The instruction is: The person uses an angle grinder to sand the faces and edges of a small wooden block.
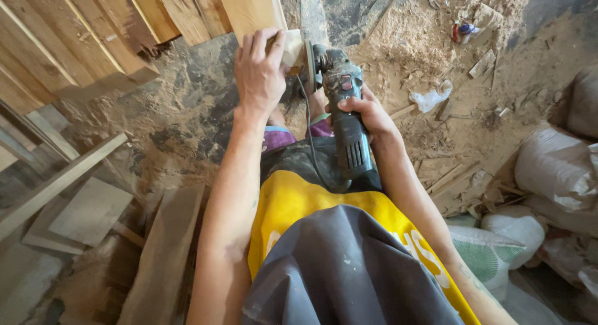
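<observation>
My left hand [258,73] presses on the end of a pale wooden plank [249,10] that leans in from the top. My right hand [367,116] grips the dark body of an angle grinder [346,107]. Its disc [309,63] sits against the plank's end, right beside my left fingers. A cable [309,135] runs from the grinder down toward my lap. My yellow and grey clothing fills the bottom centre.
Stacked planks [68,45] lean at the top left. Flat boards [87,207] and offcuts lie at the left. Sawdust [430,32] covers the ground at the top right. Filled white sacks [554,169] stand at the right, with scraps and a plastic wrapper [430,99] nearby.
</observation>
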